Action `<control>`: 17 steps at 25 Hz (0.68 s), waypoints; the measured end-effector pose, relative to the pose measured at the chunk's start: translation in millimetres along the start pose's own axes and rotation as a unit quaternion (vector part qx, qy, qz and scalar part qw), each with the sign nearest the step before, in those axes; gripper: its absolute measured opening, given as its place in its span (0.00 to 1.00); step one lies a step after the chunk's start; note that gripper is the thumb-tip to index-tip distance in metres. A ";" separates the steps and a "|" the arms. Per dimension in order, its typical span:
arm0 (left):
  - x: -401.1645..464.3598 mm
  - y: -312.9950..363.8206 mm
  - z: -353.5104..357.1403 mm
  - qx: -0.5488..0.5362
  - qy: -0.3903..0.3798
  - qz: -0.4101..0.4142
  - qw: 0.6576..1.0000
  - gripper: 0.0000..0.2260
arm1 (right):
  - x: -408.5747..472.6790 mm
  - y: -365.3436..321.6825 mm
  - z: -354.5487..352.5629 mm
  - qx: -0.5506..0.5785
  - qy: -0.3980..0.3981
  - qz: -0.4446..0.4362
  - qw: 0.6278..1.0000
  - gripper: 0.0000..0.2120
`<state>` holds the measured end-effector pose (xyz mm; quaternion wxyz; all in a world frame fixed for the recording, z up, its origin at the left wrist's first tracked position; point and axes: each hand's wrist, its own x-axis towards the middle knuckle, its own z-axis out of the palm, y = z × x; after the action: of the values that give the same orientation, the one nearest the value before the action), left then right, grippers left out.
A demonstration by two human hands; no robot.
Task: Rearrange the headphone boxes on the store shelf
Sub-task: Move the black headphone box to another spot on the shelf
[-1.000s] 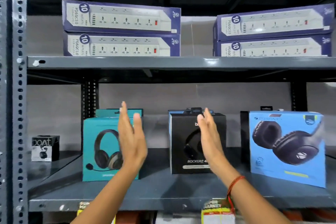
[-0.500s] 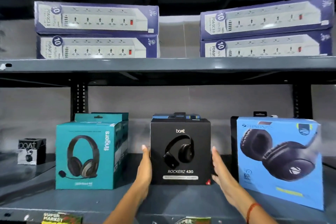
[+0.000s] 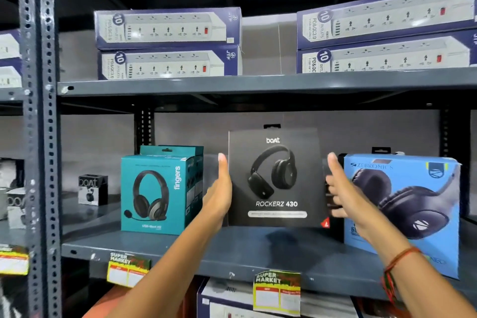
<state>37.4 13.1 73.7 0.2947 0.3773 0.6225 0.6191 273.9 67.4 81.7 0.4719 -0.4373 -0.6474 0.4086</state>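
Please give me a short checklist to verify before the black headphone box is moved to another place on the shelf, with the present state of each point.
1. Left hand flat on the left side of the black box: ok.
2. Right hand on its right side: ok.
3. Box upright, front facing out: ok.
4. Box lifted off the shelf: cannot tell.
5. Gap to the teal box: ok.
6. Gap to the blue box: not ok, the right hand fills it.

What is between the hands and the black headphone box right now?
Nothing visible. The left hand lies flat against the left side of the black headphone box, and the right hand grips its right side.
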 end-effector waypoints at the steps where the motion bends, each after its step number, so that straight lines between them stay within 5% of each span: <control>1: -5.7 5.2 -3.3 -0.003 -0.007 0.006 1.000 0.57 | -3.3 -7.4 -1.8 -0.009 0.005 -0.011 1.000 0.48; 7: -34.7 -8.6 -30.7 0.024 0.127 0.034 0.991 0.47 | -27.1 -8.8 32.2 0.001 -0.020 -0.017 1.000 0.41; 11: -40.0 -42.8 -67.0 0.052 0.241 0.067 0.967 0.47 | -32.2 4.6 87.1 0.010 -0.084 -0.002 0.996 0.64; 17: -24.3 -82.2 -114.1 0.012 0.272 0.025 0.962 0.51 | -23.3 24.6 158.9 0.044 -0.183 -0.017 0.982 0.59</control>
<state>-53.2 -65.6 -3.5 0.0949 0.2137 0.6768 0.6981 128.4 33.8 17.5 0.3713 -0.3226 -0.7114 0.5020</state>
